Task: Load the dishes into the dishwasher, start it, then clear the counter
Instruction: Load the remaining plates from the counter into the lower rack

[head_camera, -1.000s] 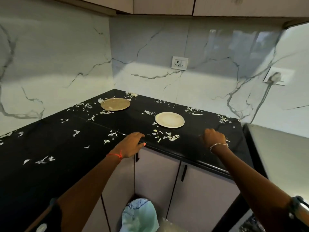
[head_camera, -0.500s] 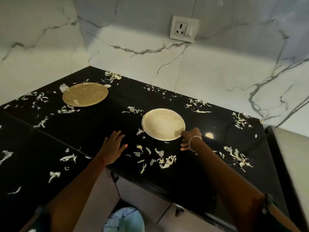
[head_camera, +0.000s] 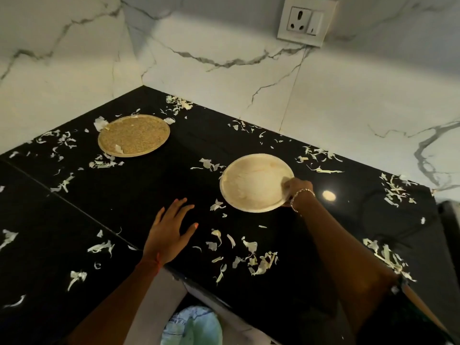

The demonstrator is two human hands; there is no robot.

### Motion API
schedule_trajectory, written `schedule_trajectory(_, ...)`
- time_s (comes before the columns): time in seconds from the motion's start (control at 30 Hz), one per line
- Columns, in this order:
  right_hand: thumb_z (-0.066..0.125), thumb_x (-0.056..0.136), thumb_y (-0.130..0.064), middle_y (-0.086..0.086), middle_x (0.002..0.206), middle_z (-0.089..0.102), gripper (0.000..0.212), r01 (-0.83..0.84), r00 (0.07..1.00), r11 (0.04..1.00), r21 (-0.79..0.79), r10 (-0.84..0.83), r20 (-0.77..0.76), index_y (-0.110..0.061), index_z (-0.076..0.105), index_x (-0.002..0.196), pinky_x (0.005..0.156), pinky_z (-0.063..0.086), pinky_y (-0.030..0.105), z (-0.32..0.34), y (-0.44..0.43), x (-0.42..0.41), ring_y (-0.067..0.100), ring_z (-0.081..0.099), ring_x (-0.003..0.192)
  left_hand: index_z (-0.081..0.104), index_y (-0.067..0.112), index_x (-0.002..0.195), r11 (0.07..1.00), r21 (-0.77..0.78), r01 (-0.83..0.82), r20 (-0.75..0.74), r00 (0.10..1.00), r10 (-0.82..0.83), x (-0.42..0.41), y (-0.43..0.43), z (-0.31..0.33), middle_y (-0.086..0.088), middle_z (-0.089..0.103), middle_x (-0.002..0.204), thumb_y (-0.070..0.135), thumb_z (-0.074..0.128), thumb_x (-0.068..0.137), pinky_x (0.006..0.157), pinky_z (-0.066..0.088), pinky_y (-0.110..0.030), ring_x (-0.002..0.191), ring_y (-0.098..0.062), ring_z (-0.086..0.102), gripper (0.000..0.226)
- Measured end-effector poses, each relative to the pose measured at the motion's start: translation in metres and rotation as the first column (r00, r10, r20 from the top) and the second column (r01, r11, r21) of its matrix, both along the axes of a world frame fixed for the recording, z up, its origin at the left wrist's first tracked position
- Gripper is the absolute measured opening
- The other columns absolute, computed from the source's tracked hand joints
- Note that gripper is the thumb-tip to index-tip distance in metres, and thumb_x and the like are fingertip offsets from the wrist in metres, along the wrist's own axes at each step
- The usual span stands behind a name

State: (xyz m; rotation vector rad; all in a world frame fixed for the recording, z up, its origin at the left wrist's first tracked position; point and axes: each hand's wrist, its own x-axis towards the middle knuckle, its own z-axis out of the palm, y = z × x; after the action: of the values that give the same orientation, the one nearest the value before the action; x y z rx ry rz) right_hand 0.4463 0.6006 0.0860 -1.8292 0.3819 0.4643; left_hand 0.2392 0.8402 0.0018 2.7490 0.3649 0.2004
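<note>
While the left hand [head_camera: 171, 232] is resting flat and spread at lower centre, the right hand [head_camera: 295, 190] is pinching the pale plate's [head_camera: 254, 183] right rim.

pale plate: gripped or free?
Gripped. The right hand pinches the pale plate at its right rim, fingers curled over it. Lifted off the counter: cannot tell.

I see the right grip [head_camera: 296, 190] pinching the right rim of a pale plate [head_camera: 254, 183] on the black tabletop [head_camera: 149, 190]. Left grip [head_camera: 169, 235] is flat with fingers spread, near the front edge and apart from that plate; I cannot tell whether it touches the surface. A brown plate [head_camera: 133, 135] sits toward the back-left corner. Pale shredded scraps [head_camera: 258, 262] lie scattered all over. A socket [head_camera: 306, 21] is on the marble wall [head_camera: 224, 90].
</note>
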Motion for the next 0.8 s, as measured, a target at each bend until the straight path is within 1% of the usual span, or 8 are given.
schedule_trajectory(0.07, 0.044, 0.092, -0.003, 0.022, 0.13, 0.05, 0.036, 0.059, 0.99, 0.997, 0.04, -0.064, 0.126, 0.006, 0.045, 0.127, 0.082, 0.044, 0.031, 0.017, 0.011, 0.002, 0.022, 0.048, 0.089, 0.034, 0.03, 0.139, 1.0, -0.009, 0.001, 0.002, 1.0, -0.001, -0.001, 0.001, 0.001, 0.007, 0.021, 0.152, 0.066, 0.016, 0.078, 0.117, 0.009, -0.042, 0.143, -0.01, 0.009, 0.073)
schedule_trajectory(0.17, 0.046, 0.091, -0.002, 0.021, 0.117, 0.054, 0.024, 0.128, 0.893, 0.992, -0.012, -0.11, 0.436, -0.002, 0.045, 0.115, 0.079, 0.038, 0.026, 0.043, 0.024, 0.0, 0.029, 0.053, 0.104, 0.034, 0.03, 0.138, 1.0, -0.013, 0.009, 0.001, 1.0, -0.009, 0.0, 0.001, 0.001, 0.007, 0.021, 0.152, 0.063, 0.027, 0.084, 0.117, 0.01, -0.043, 0.143, -0.01, 0.01, 0.065)
schedule_trajectory(0.27, 0.041, 0.094, -0.005, 0.022, 0.088, 0.06, 0.027, 0.009, 0.638, 0.957, -0.29, 0.218, 0.739, 0.001, 0.042, 0.121, 0.064, 0.033, 0.023, 0.064, 0.023, -0.014, 0.031, 0.057, 0.081, 0.031, 0.029, 0.14, 1.0, 0.023, 0.002, -0.015, 1.0, -0.002, 0.0, 0.001, -0.002, 0.005, 0.018, 0.154, 0.052, 0.036, 0.092, 0.117, 0.008, -0.042, 0.143, -0.012, 0.008, 0.054)
schedule_trajectory(0.33, 0.04, 0.093, -0.003, 0.027, 0.088, 0.063, 0.033, 0.015, 0.465, 0.843, -0.538, 0.471, 0.75, 0.002, 0.043, 0.126, 0.061, 0.032, 0.028, 0.073, 0.016, -0.027, 0.037, 0.06, 0.078, 0.029, 0.028, 0.141, 0.998, 0.065, 0.011, -0.044, 0.999, -0.008, 0.0, 0.002, -0.003, 0.003, 0.016, 0.154, 0.057, 0.027, 0.091, 0.116, 0.009, -0.042, 0.143, -0.015, 0.008, 0.058)
schedule_trajectory(0.4, 0.04, 0.092, -0.001, 0.028, 0.096, 0.063, 0.036, 0.07, 0.388, 0.762, -0.643, 0.573, 0.722, 0.003, 0.043, 0.128, 0.065, 0.038, 0.036, 0.078, 0.006, -0.041, 0.042, 0.06, 0.086, 0.022, 0.027, 0.144, 0.996, 0.09, 0.025, -0.114, 0.993, -0.015, 0.004, 0.002, -0.002, 0.001, 0.01, 0.156, 0.054, 0.024, 0.093, 0.116, 0.007, -0.044, 0.144, -0.017, 0.003, 0.058)
schedule_trajectory(0.6, 0.04, 0.094, -0.002, 0.026, 0.098, 0.063, 0.033, 0.134, 0.495, 0.837, -0.531, 0.407, 0.767, 0.003, 0.044, 0.126, 0.073, 0.045, 0.038, 0.08, -0.056, -0.104, 0.04, 0.06, 0.089, -0.004, 0.02, 0.148, 0.998, 0.04, -0.044, -0.274, 0.96, 0.054, -0.024, -0.028, 0.004, -0.006, -0.011, 0.156, 0.041, 0.02, 0.1, 0.115, -0.004, -0.044, 0.143, -0.024, -0.012, 0.057)
schedule_trajectory(0.7, 0.041, 0.094, -0.002, 0.027, 0.097, 0.063, 0.024, 0.244, 0.548, 0.891, -0.384, 0.2, 0.812, 0.007, 0.051, 0.114, 0.064, 0.03, 0.02, 0.078, -0.094, -0.147, 0.039, 0.059, 0.088, 0.0, 0.013, 0.148, 0.999, 0.011, -0.043, -0.233, 0.971, 0.044, -0.065, -0.051, 0.001, -0.01, -0.009, 0.156, 0.04, 0.028, 0.099, 0.115, -0.001, -0.042, 0.143, -0.026, -0.009, 0.062)
schedule_trajectory(0.8, 0.043, 0.092, 0.0, 0.027, 0.102, 0.062, 0.024, 0.353, 0.585, 0.912, -0.207, -0.042, 0.81, 0.011, 0.055, 0.109, 0.065, 0.029, 0.016, 0.078, -0.133, -0.204, 0.037, 0.058, 0.095, 0.004, 0.005, 0.146, 0.995, -0.099, -0.028, -0.17, 0.985, 0.01, -0.113, -0.073, -0.004, -0.015, -0.006, 0.155, 0.037, 0.05, 0.092, 0.116, 0.006, -0.043, 0.144, -0.03, -0.004, 0.078)
